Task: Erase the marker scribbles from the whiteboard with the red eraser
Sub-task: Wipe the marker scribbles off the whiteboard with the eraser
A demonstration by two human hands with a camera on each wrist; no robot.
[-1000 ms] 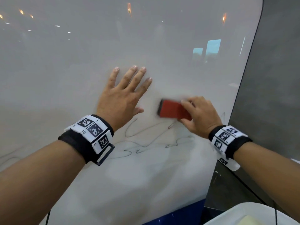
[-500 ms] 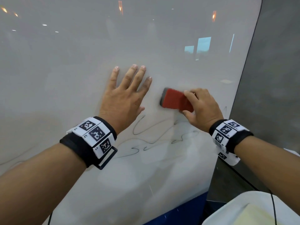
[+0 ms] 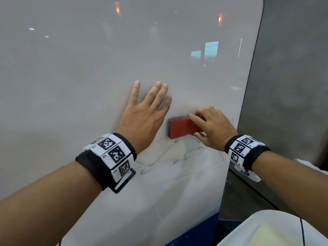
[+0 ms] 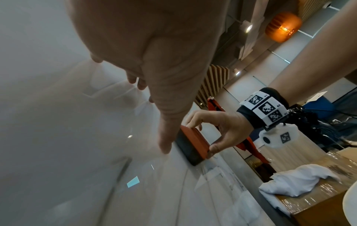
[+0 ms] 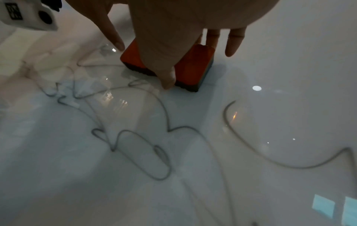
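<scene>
The whiteboard (image 3: 88,77) fills the head view, and thin dark marker scribbles (image 3: 177,157) run across it below both hands. My right hand (image 3: 211,128) grips the red eraser (image 3: 181,127), thumb under it and fingers over its top, and presses its dark felt side on the board just above the scribbles. The right wrist view shows the eraser (image 5: 191,65) under my thumb with the scribbles (image 5: 144,137) spreading in front of it. My left hand (image 3: 147,110) lies flat on the board, fingers straight and spread, just left of the eraser (image 4: 195,142).
The board's right edge (image 3: 248,96) runs close by my right hand, with a grey wall (image 3: 292,86) beyond it. A white rounded object (image 3: 275,229) sits at the lower right. In the left wrist view a crumpled white cloth (image 4: 297,180) lies on a wooden surface.
The right hand has brought the eraser back down to the top of the scribbles after a stroke upward. The upper ends of the lines look fainter. The left hand has stayed flat on the board.
</scene>
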